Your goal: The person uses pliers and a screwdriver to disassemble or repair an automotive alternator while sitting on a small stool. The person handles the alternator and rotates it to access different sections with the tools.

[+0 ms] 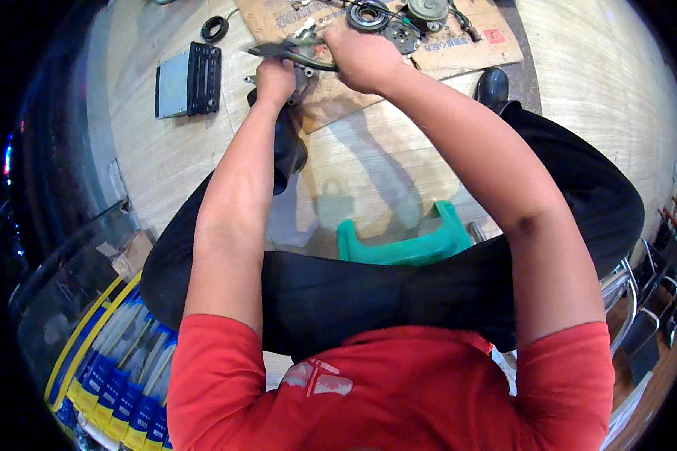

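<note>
My right hand (365, 60) is closed around the dark handles of a pair of pliers (314, 63). The pliers' jaws point left, just above my left hand (276, 80). That hand is closed and rests against a grey metal machine part (302, 84) at the near left edge of the cardboard sheet (466, 62). My left fingers hide much of the part, and what the jaws touch is unclear. Beyond my right hand lie a round pulley (367, 16), a flat round metal plate (403, 36) and a round metal unit (429, 12) with a cable.
On the floor to the left stand a car stereo (189, 80) and a black ring (214, 28). A green plastic stool (410, 249) is near my legs. My black shoes (493, 87) flank the work area. Blue and yellow packages (120, 376) fill a rack at lower left.
</note>
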Motion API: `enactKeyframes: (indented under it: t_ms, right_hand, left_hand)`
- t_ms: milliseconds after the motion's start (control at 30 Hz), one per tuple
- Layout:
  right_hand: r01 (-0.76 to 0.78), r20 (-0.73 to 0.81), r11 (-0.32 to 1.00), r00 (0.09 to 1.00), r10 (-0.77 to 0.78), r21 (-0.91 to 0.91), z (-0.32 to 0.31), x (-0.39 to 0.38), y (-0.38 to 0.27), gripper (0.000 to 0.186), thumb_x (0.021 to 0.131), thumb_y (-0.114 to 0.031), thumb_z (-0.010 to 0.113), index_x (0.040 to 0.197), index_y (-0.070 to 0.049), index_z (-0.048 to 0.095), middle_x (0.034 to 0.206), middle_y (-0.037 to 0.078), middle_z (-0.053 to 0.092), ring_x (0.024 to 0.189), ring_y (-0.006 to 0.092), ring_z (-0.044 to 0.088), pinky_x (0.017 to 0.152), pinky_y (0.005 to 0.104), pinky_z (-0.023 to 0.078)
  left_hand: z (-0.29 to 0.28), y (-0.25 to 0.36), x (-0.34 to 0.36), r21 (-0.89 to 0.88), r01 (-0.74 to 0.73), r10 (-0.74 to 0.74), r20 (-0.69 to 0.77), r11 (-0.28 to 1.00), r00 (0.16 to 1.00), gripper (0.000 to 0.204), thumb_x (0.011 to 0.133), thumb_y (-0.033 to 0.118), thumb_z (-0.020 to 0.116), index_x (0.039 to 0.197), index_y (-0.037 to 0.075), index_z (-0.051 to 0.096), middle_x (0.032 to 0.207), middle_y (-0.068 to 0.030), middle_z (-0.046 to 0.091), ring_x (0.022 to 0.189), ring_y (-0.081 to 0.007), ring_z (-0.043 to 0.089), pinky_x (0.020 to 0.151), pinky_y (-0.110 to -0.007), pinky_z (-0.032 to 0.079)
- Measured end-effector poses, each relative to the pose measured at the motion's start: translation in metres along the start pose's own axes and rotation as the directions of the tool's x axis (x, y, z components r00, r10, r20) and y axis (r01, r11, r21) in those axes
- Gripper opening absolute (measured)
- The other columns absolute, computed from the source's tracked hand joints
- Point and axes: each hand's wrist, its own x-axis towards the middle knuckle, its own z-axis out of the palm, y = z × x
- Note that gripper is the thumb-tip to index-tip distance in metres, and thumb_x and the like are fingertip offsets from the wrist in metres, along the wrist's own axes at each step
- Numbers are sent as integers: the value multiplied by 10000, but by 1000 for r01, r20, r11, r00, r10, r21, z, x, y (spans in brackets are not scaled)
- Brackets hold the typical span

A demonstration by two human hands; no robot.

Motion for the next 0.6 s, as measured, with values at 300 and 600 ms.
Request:
enactKeyframes:
  t_ms: [300,600]
  right_hand:
    - [-17,113,999,993,22,-47,5,7,6,376,828,-145,672,1143,-57,487,995,188,668,898,403,670,735,490,547]
    - [-26,12,999,1000,27,-39,6,14,-2,344,846,-145,657,1135,-59,491,1000,196,667,912,404,668,749,500,537]
  left_hand:
    - [-3,5,-2,81,-26,27,-19,996,999,229,906,199,586,1088,94,678,1052,-190,702,1005,-383,663,872,-435,521]
    - [-11,18,-3,12,28,-29,29,1000,999,255,944,249,570,1107,82,672,1066,-192,700,1021,-392,652,879,-450,516]
